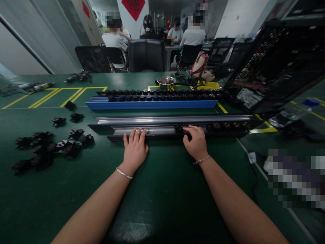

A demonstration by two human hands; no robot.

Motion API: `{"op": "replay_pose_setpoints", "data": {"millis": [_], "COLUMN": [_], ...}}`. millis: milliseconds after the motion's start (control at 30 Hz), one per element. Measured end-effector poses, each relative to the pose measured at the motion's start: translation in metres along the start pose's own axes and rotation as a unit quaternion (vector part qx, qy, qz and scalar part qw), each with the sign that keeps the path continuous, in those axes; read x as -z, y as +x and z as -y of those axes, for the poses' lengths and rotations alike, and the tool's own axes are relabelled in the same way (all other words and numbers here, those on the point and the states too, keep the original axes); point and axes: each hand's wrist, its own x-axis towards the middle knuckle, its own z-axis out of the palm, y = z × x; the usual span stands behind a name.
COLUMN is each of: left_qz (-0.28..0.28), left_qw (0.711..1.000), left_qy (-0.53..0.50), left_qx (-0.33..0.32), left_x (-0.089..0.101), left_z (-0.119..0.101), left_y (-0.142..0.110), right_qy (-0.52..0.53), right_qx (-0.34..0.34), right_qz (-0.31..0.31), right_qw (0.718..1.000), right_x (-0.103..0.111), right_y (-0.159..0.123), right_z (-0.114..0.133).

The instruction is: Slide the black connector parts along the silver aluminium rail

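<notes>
My left hand (135, 149) lies palm down with its fingers stretched over the left part of the nearest long metal rail (159, 130), which has a dark front edge. My right hand (196, 144) is curled at the same rail, index finger and thumb at the right end of a small black socket module (179, 128) in the channel. How firmly the fingers grip it is hard to see. More dark modules (228, 125) sit in the rail to the right of this hand. Just behind runs a second long rail (172, 119) with a shiny channel.
Loose black modules (58, 145) lie heaped at left. Behind the rails is a blue rail (152, 105) with rows of black modules, then a metal bowl (166, 80) and a yellow tray (207, 85). A large black open case (276, 64) stands at right. Several people sit beyond.
</notes>
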Motion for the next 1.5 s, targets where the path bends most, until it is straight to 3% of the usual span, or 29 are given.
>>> {"op": "replay_pose_setpoints", "data": {"millis": [733, 1500], "left_qz": [0.005, 0.003], "left_qw": [1.000, 1.000], "left_qy": [-0.013, -0.025], "left_qx": [-0.007, -0.011], "left_x": [-0.001, 0.000], "left_z": [-0.007, -0.006], "left_y": [-0.001, -0.001], "right_qy": [0.013, -0.005], "right_qx": [0.009, 0.057], "right_qz": [0.017, 0.073], "right_qw": [1.000, 0.996], "right_x": [-0.002, -0.003], "right_y": [-0.002, -0.004], "right_z": [0.005, 0.012]}}
